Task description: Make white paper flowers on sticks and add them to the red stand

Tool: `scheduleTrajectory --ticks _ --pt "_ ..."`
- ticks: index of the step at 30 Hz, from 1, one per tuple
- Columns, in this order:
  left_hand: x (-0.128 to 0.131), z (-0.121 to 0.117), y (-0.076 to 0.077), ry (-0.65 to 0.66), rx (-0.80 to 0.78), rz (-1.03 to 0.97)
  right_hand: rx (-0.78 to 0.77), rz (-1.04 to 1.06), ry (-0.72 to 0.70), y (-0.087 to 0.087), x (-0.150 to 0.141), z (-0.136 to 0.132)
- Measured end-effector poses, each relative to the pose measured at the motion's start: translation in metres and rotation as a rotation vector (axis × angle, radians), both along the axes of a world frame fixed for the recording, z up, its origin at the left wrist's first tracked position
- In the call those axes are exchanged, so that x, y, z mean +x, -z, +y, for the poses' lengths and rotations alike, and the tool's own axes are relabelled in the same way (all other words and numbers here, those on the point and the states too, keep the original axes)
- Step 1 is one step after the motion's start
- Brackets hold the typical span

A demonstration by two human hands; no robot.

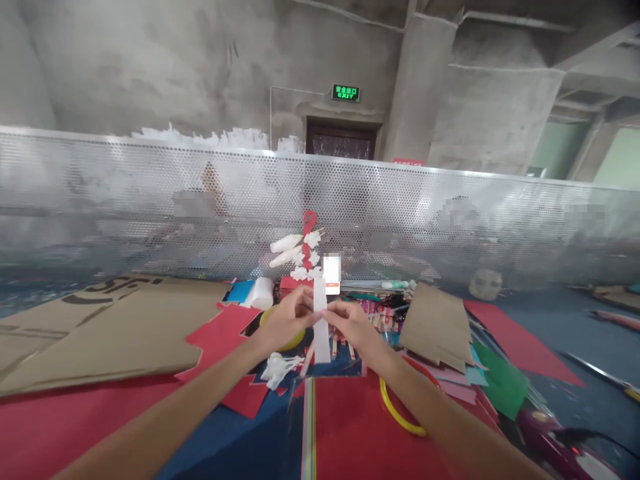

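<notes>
A white paper strip hangs upright between my two hands, above the cluttered table. My left hand pinches its left edge near the middle. From the other side, my right hand pinches the right edge at about the same height. Beneath the strip lie several small sticks with reddish marks. White paper flowers on stems rest below my left hand. A stack of red card sheets with coloured edges lies closest to me, between my forearms.
Brown cardboard covers the left, with cut red paper beside it. Smaller cardboard pieces, green paper and a yellow ring lie right. A purple corded tool sits at lower right. A perforated metal screen stands behind.
</notes>
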State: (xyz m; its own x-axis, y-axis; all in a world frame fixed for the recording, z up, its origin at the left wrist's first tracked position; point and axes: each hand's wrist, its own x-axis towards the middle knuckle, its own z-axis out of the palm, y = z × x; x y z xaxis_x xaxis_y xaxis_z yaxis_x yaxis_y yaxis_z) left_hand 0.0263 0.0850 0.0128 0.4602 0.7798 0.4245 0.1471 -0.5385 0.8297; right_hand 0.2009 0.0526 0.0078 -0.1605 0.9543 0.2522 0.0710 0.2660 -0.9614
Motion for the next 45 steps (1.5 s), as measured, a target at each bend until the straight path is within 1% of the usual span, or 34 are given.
scheduleTrajectory --ticks 3,5,7,11,15,17,19,23,25,27,30,32,35,40,42,45 --pt "-0.001 -0.002 0.003 -0.002 -0.001 0.027 -0.005 -0.031 -0.033 0.006 0.005 0.001" --pt "-0.004 -0.004 0.003 0.017 -0.039 0.068 -0.027 0.0 -0.042 0.012 0.005 0.001" --pt "-0.006 -0.007 0.002 0.006 -0.065 0.098 -0.044 0.024 -0.053 0.018 0.005 0.0" --pt "-0.009 -0.013 0.001 0.004 -0.096 0.15 -0.111 0.033 -0.108 0.022 0.003 -0.005" --pt "-0.011 -0.014 0.002 0.005 -0.095 0.199 -0.161 0.057 -0.108 0.022 0.0 -0.007" --pt "-0.013 -0.014 0.003 0.009 -0.116 0.214 -0.174 0.038 -0.093 0.023 0.0 -0.005" --pt "-0.015 -0.014 0.004 0.002 -0.131 0.22 -0.165 0.001 -0.111 0.022 0.001 -0.004" --pt "-0.015 -0.019 0.001 0.032 -0.152 0.174 -0.138 -0.049 -0.135 0.015 0.007 -0.005" --pt "-0.013 -0.021 0.001 0.053 -0.184 0.13 -0.154 -0.045 -0.147 0.009 0.01 -0.007" --pt "-0.011 -0.021 0.003 0.063 -0.198 0.107 -0.141 -0.051 -0.196 0.006 0.012 -0.01" --pt "-0.007 -0.02 0.007 0.056 -0.168 0.116 -0.121 -0.067 -0.206 0.006 0.012 -0.011" --pt "-0.005 -0.019 0.008 0.045 -0.137 0.126 -0.122 -0.017 -0.196 0.009 0.012 -0.01" --pt "-0.003 -0.02 0.004 0.029 -0.079 0.187 -0.102 0.023 -0.242 0.014 0.013 -0.009" --pt "-0.003 -0.025 -0.004 0.067 -0.003 0.262 -0.107 0.086 -0.231 0.017 0.012 -0.009" --pt "-0.004 -0.028 -0.006 0.063 0.0 0.246 -0.118 0.163 -0.218 0.018 0.011 -0.009" --pt "-0.007 -0.033 -0.01 0.085 -0.06 0.198 -0.124 0.252 -0.204 0.016 0.011 -0.009"
